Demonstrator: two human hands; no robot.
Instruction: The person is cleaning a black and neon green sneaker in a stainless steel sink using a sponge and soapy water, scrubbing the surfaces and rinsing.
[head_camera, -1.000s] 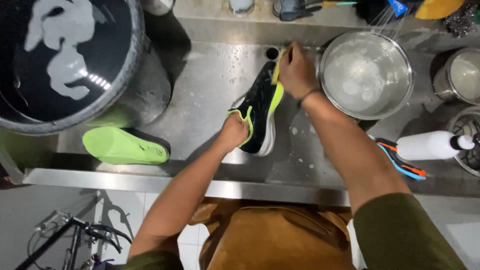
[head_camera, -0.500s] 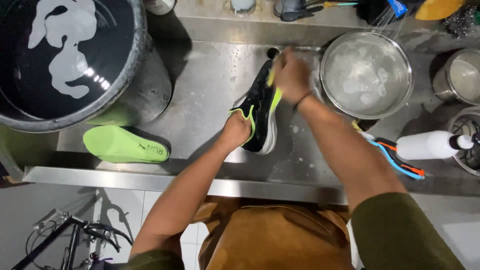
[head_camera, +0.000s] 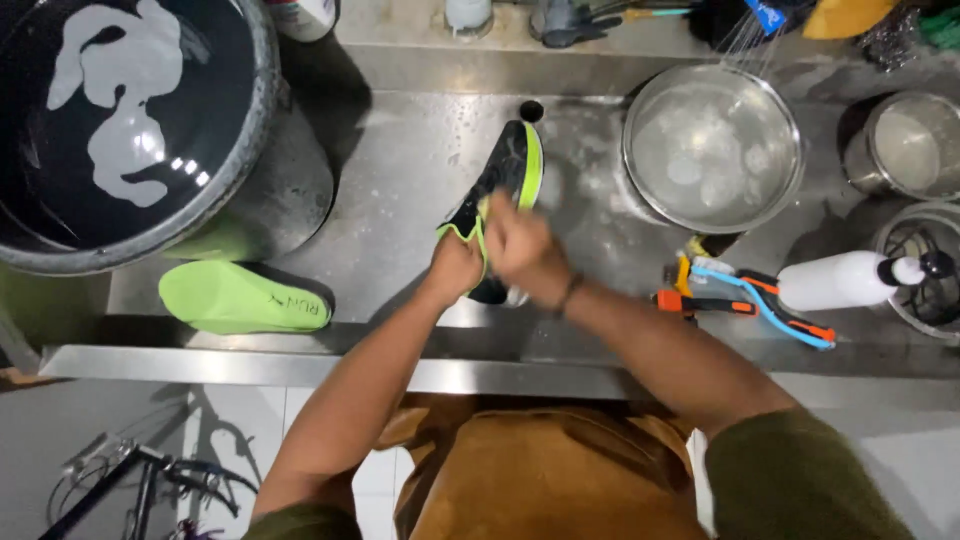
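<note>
Gripping the black running shoe with the lime-green sole (head_camera: 505, 180) at its heel end, our left hand (head_camera: 455, 265) was curled tight around the collar, fingers pressed together on the fabric, and it held the shoe down on the wet stainless-steel sink counter (head_camera: 400, 170). Just beside that grip, touching the same heel end, our right hand (head_camera: 520, 245) was closed into a fist over the shoe; it was blurred, so we could not tell what, if anything, it pinched inside. A dark band (head_camera: 570, 293) circled the right wrist. The shoe stretched away from both hands with its toe pointing toward the small round drain hole (head_camera: 531, 109) at the back of the counter. Off to the left of the grip, well apart from it, lay a loose lime-green insole (head_camera: 240, 298), and beyond that stood a large round tub of dark water with pale foam (head_camera: 120, 120). To the right of the grip sat a round steel bowl of soapy water (head_camera: 712, 145) with water streaming in from above, and nearer the counter edge lay an orange and blue brush (head_camera: 745, 300) next to a white bottle lying on its side (head_camera: 840, 280)
</note>
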